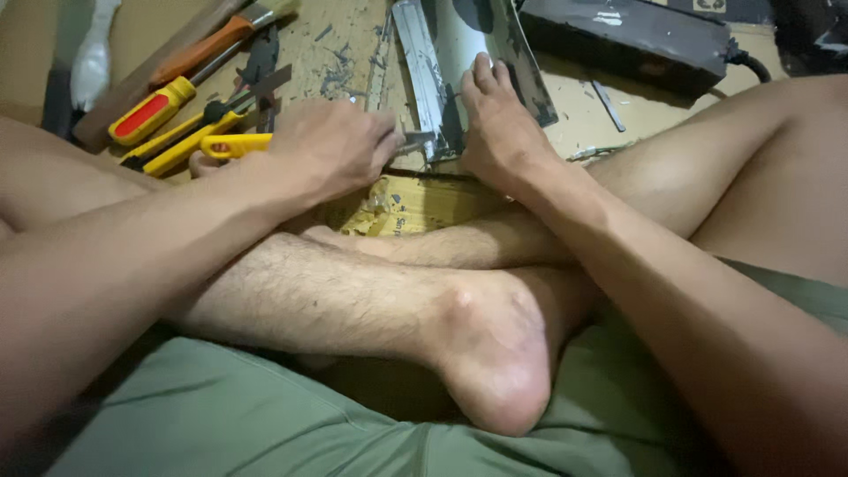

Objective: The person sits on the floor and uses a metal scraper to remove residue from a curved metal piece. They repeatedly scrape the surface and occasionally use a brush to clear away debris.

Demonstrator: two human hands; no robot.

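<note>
My left hand (331, 146) grips yellow-handled snips (234, 144); their jaws (415, 139) meet the near edge of a shiny metal sheet (437, 53). My right hand (499, 128) lies on that sheet's lower right part with fingers together and holds it down against the floor. The sheet is bent, with a folded strip along its left side. Both forearms reach forward over my crossed bare legs.
Left of the snips lie a yellow-and-red handled screwdriver (163, 102), an orange-handled tool (208, 44) and black-and-yellow pliers (190, 132). A black box with a cable (636, 35) sits at the top right. Yellow cardboard (415, 208) lies under the sheet, with metal scraps (609, 106) around.
</note>
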